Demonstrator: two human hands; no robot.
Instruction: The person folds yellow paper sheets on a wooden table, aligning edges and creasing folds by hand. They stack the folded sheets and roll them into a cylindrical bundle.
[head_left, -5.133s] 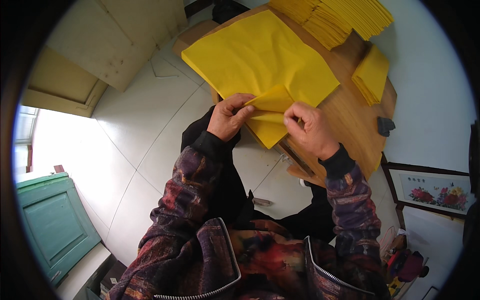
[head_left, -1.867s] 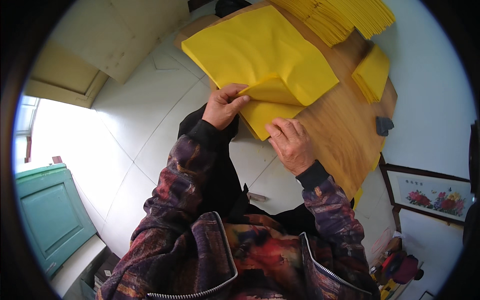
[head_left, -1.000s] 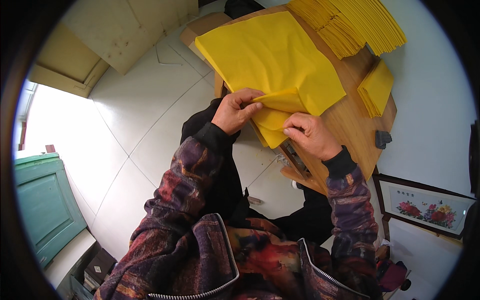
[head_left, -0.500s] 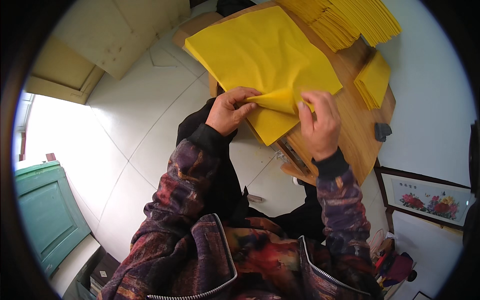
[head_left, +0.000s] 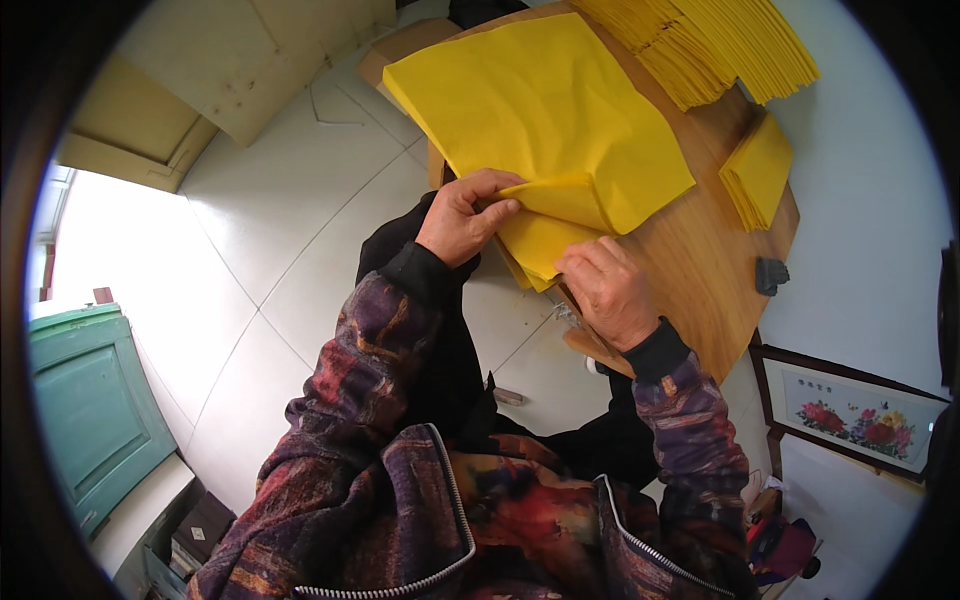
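Note:
A large yellow sheet [head_left: 530, 105], soft like cloth or felt, lies over the near left part of the wooden table [head_left: 705, 290], on top of more yellow layers. My left hand [head_left: 463, 220] pinches its near edge, which is lifted and folded back between thumb and fingers. Below that fold another yellow layer shows. My right hand [head_left: 608, 292] is closed, its thumb and fingertips pressed together at the near corner of the lower layers. How many layers those fingertips hold is hidden.
Thick stacks of folded yellow pieces [head_left: 765, 45] stand at the table's far right. A smaller folded yellow pile [head_left: 757, 172] lies nearer, and a small dark grey object [head_left: 770, 276] sits by the right edge. A framed flower picture [head_left: 850, 412] leans at right.
My right hand has moved down and left, from the folded part of the sheet to the near corner. My left hand keeps its pinch on the folded edge, which now lies flatter.

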